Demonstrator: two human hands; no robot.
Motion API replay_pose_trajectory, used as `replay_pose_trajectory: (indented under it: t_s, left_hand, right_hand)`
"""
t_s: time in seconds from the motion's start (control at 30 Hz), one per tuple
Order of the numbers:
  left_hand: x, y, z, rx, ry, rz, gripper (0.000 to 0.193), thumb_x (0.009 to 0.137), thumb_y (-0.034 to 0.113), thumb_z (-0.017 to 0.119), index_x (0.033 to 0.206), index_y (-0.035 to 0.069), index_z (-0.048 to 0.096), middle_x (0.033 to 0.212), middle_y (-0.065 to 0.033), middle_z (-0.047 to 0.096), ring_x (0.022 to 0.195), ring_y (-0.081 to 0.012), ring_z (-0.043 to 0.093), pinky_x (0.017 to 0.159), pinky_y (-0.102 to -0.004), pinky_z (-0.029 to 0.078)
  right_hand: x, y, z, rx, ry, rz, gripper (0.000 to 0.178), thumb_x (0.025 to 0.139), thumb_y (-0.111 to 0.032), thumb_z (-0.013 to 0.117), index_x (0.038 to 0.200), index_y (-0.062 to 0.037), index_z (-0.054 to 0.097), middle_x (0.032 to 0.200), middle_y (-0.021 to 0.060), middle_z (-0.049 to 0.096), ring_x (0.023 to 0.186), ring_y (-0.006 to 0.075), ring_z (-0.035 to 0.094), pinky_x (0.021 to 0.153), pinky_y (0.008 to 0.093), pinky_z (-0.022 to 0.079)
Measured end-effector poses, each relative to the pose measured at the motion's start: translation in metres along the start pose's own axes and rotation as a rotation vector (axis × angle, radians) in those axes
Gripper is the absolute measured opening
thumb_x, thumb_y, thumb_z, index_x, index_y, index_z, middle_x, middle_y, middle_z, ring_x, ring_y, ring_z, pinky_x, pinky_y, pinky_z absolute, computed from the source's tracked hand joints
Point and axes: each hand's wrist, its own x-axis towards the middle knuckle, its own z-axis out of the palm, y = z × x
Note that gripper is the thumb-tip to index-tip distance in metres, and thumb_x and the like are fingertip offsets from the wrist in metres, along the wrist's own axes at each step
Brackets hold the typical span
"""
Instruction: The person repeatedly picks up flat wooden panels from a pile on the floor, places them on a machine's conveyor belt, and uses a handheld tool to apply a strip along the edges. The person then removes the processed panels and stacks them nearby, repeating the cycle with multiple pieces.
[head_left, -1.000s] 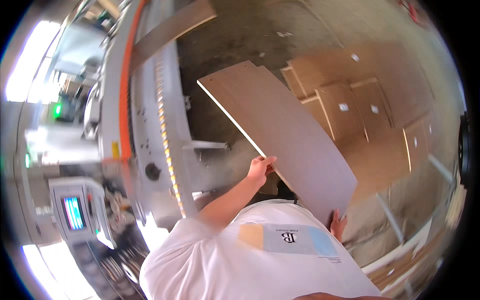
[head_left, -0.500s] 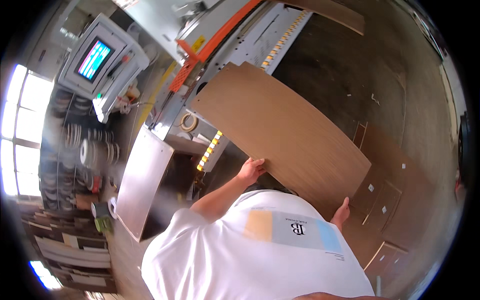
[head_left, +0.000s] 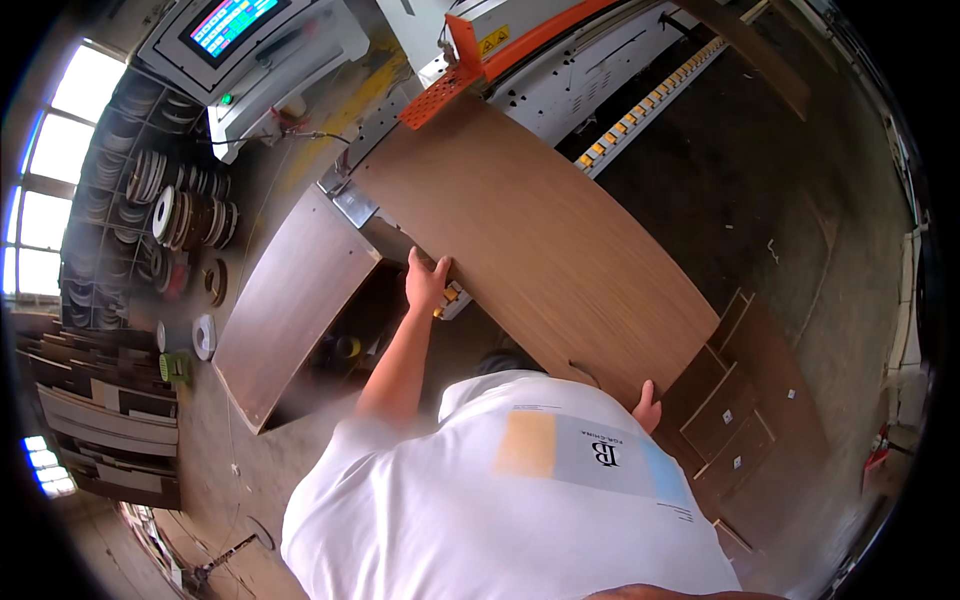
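Note:
A long wood-grain board [head_left: 560,230] slants away from my body. Its far end lies on the machine [head_left: 590,85], close by the orange perforated guard [head_left: 440,97]. My left hand [head_left: 427,283] is closed at the board's left edge, about halfway along, its fingertips at the rim. At the near right corner, my right hand [head_left: 648,408] grips the edge with the thumb up; its other fingers are hidden beneath the board.
Left of the board stands a brown-topped cabinet-like table [head_left: 295,290]. A control panel with a lit screen [head_left: 232,25] is at the far left. A yellow-and-grey roller rail [head_left: 650,105] runs along the machine. Stacked brown panels [head_left: 740,400] lie at right; rolls of banding [head_left: 185,215] fill a rack.
The board has moved forward against the machine, its far end now by the orange guard. My left hand has shifted forward along its edge, the arm straighter. The view has turned.

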Motion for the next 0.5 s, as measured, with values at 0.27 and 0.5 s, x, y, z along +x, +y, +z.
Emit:
replay_pose_trajectory:
  t_s: [0.27,0.5]
  left_hand:
    - [0.012,0.027,0.011,-0.699,-0.133,-0.146,0.055,0.094,0.007,0.068,0.144,0.009,0.045,0.095,-0.0024,0.070,0.071,-0.0071,0.060,0.056,-0.0226,0.045]
    - [0.042,0.050,0.055,-0.675,-0.113,-0.153,0.060,0.089,0.006,0.073,0.144,0.008,0.049,0.074,-0.0011,0.067,0.056,-0.0081,0.055,0.053,-0.0247,0.045]
  right_hand:
    - [-0.001,-0.031,0.002,0.048,0.039,0.011,0.071,0.095,-0.050,0.063,0.124,0.0147,0.060,0.126,0.0268,0.065,0.114,0.0369,0.063,0.098,0.0411,0.048]
    - [0.044,-0.070,0.008,0.314,0.026,0.105,0.066,0.096,-0.047,0.065,0.129,0.0092,0.059,0.128,0.0189,0.064,0.111,0.0283,0.064,0.094,0.0386,0.051]
